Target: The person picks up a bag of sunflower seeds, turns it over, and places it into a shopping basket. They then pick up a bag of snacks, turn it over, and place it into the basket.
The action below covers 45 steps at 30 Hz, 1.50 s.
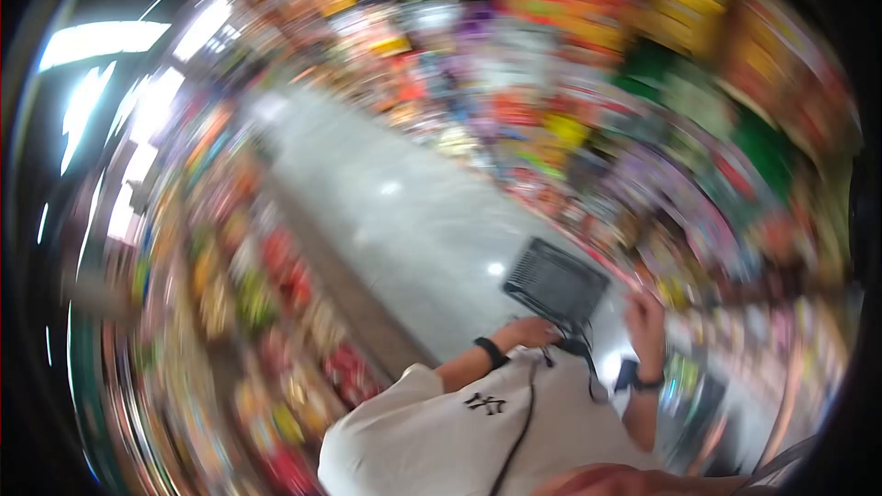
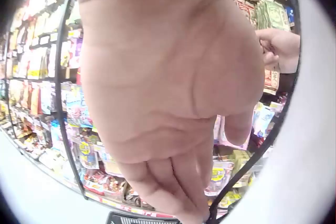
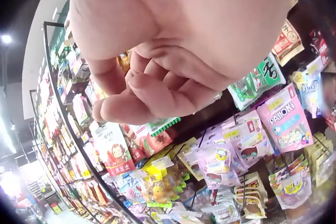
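Note:
My left hand (image 1: pixel 528 331) is low in front of my white shirt, close to a dark slotted basket (image 1: pixel 559 280). In the left wrist view, its palm (image 2: pixel 173 66) faces the camera and the fingers reach down, with the thumb apart. The basket's rim (image 2: pixel 142 219) shows just below the fingertips. My right hand (image 1: pixel 646 312) is raised beside the shelves. From the right wrist view, its loosely curled fingers (image 3: pixel 157 95) hold nothing that shows. Behind it hang snack packets, among them a pink bag (image 3: pixel 286 116) and a green bag (image 3: pixel 258 85).
Shelves of packaged snacks (image 1: pixel 514 64) run along the right, blurred in the head view. A lower row of packets (image 1: pixel 276 266) lines the left side. Between them stretches a pale, shiny aisle floor (image 1: pixel 386 202). A black cord (image 1: pixel 519 432) hangs down my shirt.

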### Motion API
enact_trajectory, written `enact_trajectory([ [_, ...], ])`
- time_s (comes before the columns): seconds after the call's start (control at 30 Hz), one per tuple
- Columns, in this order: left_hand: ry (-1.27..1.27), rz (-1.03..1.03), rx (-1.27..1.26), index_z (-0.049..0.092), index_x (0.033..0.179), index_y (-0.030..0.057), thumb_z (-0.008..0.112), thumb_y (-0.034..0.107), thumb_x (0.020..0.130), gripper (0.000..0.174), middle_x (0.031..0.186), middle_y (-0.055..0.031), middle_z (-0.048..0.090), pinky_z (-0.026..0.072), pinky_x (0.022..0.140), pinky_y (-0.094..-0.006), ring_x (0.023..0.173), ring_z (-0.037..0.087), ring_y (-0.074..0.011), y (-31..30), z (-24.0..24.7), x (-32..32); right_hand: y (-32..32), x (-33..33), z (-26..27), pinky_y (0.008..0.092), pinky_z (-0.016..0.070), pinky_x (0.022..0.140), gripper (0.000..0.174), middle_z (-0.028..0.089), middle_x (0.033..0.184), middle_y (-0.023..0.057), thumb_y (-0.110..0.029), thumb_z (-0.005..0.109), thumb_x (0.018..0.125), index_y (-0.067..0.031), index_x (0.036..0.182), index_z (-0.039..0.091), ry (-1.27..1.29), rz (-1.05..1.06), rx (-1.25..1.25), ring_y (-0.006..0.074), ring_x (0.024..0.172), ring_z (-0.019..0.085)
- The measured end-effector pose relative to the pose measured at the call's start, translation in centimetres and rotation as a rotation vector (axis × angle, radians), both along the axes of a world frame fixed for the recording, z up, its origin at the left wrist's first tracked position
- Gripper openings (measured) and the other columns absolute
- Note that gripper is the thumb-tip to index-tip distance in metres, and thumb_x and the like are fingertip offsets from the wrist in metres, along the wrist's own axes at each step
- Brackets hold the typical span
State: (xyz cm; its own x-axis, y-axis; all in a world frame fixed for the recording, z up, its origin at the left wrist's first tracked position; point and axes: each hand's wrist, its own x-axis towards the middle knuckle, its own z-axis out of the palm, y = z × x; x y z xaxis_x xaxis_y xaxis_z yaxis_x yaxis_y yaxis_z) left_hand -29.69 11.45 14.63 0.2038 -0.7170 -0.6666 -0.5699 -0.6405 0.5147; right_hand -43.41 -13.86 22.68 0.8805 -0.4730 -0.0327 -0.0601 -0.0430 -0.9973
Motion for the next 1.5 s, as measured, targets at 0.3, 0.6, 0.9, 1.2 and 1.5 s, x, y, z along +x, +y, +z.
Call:
enact_trajectory([
  [0.3,-0.086,0.76,-0.114,0.071,0.119,0.0078,0.047,0.042,0.101,0.046,0.114,-0.0219,0.071,0.0502,0.094,-0.0494,0.11,0.065,-0.0418,10.8,2.7,-4.6,2.6,9.8,-2.8,0.0199,0.0395,0.048,0.015,0.061,0.072,0.0006,-0.009,0.053,0.102,-0.0028,0.103,0.066,0.169,0.491,-0.104,0.0041,0.059,0.055],
  [0.6,-0.068,1.115,-0.155,0.066,0.126,0.0026,0.045,0.045,0.102,0.053,0.119,-0.0221,0.07,0.0492,0.098,-0.046,0.114,0.063,-0.0411,20.8,4.0,-10.0,22.0,17.1,4.1,0.0218,0.045,0.051,0.016,0.066,0.071,0.0029,-0.007,0.056,0.099,-0.0014,0.104,0.07,-0.019,1.0,-0.223,0.0069,0.057,0.058],
  [0.9,-0.148,1.409,-0.684,0.067,0.127,0.0047,0.049,0.043,0.105,0.048,0.11,-0.0136,0.075,0.0532,0.089,-0.04,0.101,0.07,-0.0284,28.1,3.1,-13.4,30.2,15.6,3.2,0.023,0.0481,0.054,0.017,0.067,0.074,0.0054,-0.008,0.056,0.1,0.0011,0.106,0.069,0.09,1.398,-0.168,0.0084,0.06,0.06],
  [1.2,-1.153,0.969,-1.612,0.075,0.112,0.0039,0.063,0.059,0.095,0.059,0.103,-0.0083,0.072,0.0501,0.067,-0.0303,0.086,0.067,-0.0185,26.1,42.8,-22.3,31.7,16.5,-0.4,0.0228,0.0475,0.053,0.019,0.064,0.076,0.0044,-0.009,0.053,0.102,0.0013,0.108,0.067,-0.337,1.783,-0.451,0.0089,0.065,0.059],
  [1.5,-1.0,0.633,-1.736,0.056,0.128,0.0135,0.068,0.045,0.094,0.047,0.115,-0.007,0.063,0.0518,0.078,-0.0371,0.094,0.061,-0.0269,25.6,47.0,-24.3,34.6,13.0,2.0,0.0276,0.0508,0.066,0.02,0.067,0.084,0.0062,-0.009,0.056,0.101,0.0006,0.113,0.068,0.023,1.893,-0.337,0.0129,0.074,0.061],
])
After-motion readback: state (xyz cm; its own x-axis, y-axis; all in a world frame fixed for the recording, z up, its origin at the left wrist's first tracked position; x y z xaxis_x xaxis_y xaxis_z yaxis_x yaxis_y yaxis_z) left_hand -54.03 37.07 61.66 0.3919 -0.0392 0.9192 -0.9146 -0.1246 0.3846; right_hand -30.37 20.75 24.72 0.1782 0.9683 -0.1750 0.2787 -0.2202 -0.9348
